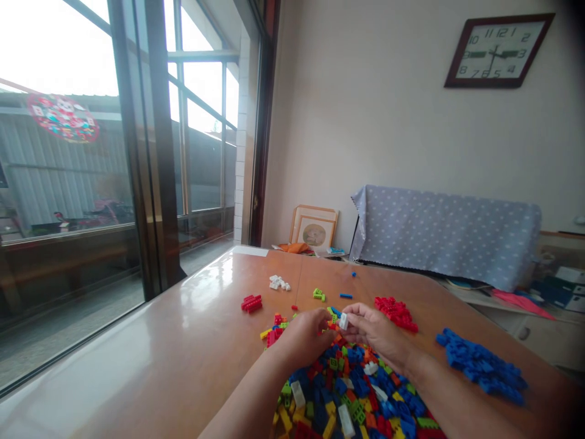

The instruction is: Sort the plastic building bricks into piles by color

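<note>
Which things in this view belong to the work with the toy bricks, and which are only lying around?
Seem part of the work:
- right hand, holding a white brick
- left hand, close by
- mixed brick pile
- red heap
- blue heap
- white cluster

Seem merely around:
- wall clock
- spotted cloth
- framed picture
- pink cloth

L hand (313,332) & R hand (372,329) were bare, as were L wrist (287,352) & R wrist (414,364). L forearm (260,390) was bare to the btm edge of view, smooth in outline, approx. tapered, wider away from the wrist. R forearm (457,396) looked abt the same shape, also bare. R fingers (361,311) looked slim; L fingers (322,314) were partly hidden. Finer detail too small/blurred to tell.
</note>
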Available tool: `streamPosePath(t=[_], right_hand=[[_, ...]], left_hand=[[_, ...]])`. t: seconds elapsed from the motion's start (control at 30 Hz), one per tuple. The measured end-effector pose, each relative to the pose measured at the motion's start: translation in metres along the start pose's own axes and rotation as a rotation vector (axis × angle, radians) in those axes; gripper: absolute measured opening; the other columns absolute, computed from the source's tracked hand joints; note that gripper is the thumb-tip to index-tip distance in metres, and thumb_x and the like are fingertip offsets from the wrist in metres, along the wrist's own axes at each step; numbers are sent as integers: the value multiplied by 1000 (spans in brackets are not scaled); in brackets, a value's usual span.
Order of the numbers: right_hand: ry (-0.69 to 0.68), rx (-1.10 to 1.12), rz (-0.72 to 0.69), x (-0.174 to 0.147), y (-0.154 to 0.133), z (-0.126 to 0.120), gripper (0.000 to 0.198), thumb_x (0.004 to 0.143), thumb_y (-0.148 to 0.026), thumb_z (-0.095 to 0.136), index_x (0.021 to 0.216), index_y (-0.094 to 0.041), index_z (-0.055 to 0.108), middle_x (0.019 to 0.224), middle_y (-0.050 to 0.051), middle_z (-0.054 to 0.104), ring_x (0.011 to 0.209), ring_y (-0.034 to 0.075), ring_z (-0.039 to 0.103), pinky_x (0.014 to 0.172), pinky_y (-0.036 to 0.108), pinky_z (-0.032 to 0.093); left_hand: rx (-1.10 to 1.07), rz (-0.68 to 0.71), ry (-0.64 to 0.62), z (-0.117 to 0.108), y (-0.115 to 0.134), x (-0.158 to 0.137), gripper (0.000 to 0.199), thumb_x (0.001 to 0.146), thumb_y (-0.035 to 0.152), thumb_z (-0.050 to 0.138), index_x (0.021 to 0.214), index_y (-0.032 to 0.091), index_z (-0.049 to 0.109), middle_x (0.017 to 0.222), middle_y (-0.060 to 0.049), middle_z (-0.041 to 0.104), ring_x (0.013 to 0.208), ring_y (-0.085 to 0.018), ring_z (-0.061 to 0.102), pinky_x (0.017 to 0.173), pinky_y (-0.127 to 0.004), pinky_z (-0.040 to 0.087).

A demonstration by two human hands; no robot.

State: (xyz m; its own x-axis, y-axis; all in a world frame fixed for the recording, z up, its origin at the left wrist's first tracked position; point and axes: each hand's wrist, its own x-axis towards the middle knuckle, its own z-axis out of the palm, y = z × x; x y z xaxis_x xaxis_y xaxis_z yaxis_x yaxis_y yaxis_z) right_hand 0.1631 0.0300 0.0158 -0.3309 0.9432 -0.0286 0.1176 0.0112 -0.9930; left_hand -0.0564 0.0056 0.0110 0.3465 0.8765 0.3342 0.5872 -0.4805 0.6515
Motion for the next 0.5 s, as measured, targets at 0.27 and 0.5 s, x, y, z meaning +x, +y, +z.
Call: streamPosePath(t=[0.27, 0.5], right_hand=[[32, -116, -115, 35, -2, 41, 30, 85, -48, 67, 98, -21, 68, 90, 1, 69, 78, 15, 61, 65, 24, 47], [-34, -187, -94, 66, -9, 60, 18, 77, -33, 70, 89, -19, 66, 74, -3, 65, 65, 11, 54, 61, 23, 42]], left_hand=[[-129, -95, 126, 1, -30, 10, 14, 81, 18, 54, 87, 17, 67, 74, 3, 62, 67, -12, 52, 57, -21, 33], [-97, -293, 209, -7, -54, 15, 15, 82, 24, 59, 90, 17, 70, 81, -2, 70, 76, -16, 61, 64, -23, 41]])
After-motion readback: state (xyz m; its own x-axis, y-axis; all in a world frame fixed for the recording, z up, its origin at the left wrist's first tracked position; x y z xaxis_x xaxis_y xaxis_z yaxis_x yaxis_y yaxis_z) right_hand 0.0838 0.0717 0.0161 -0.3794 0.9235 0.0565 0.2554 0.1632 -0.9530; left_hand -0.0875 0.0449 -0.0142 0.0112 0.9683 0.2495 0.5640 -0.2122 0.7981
